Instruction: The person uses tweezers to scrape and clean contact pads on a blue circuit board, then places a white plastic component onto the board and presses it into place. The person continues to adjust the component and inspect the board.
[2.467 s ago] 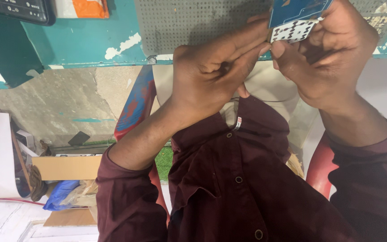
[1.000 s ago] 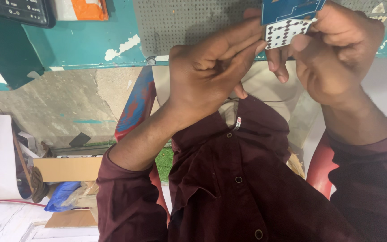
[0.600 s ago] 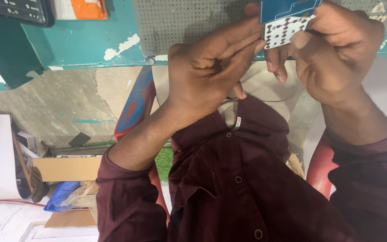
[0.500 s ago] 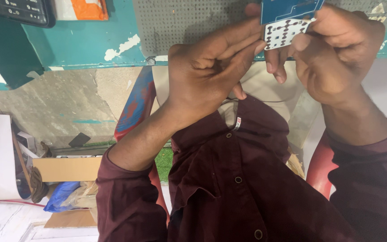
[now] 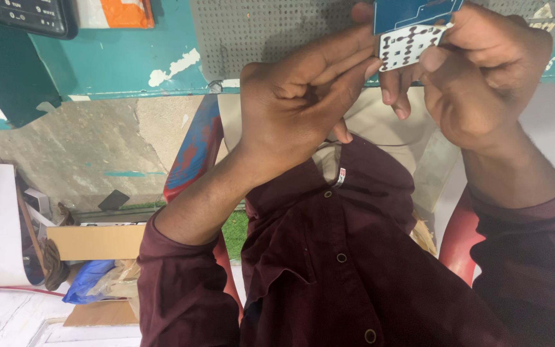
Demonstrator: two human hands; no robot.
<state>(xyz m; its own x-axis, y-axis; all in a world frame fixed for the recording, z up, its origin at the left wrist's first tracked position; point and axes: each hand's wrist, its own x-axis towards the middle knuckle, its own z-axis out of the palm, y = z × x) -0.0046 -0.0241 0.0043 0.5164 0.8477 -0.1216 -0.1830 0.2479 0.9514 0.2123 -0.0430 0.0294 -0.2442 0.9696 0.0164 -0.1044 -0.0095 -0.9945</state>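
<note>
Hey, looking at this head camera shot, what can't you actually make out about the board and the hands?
- Small blue and white circuit board, head view: its top is cut off by the frame's upper edge; the right hand covers its right side.
- Left hand: the fingers curl inward, so anything pinched between them is hidden.
- Black keypad device, top left: cropped by the frame edge.

Count: two hands of mine, left (image 5: 293, 106), right (image 5: 476, 80). One blue-and-white printed circuit board (image 5: 409, 29) at 12 o'clock. One grey perforated panel (image 5: 271, 32). One brown cardboard box (image 5: 94, 241) at 8 o'clock. One blue glove (image 5: 85, 289).
</note>
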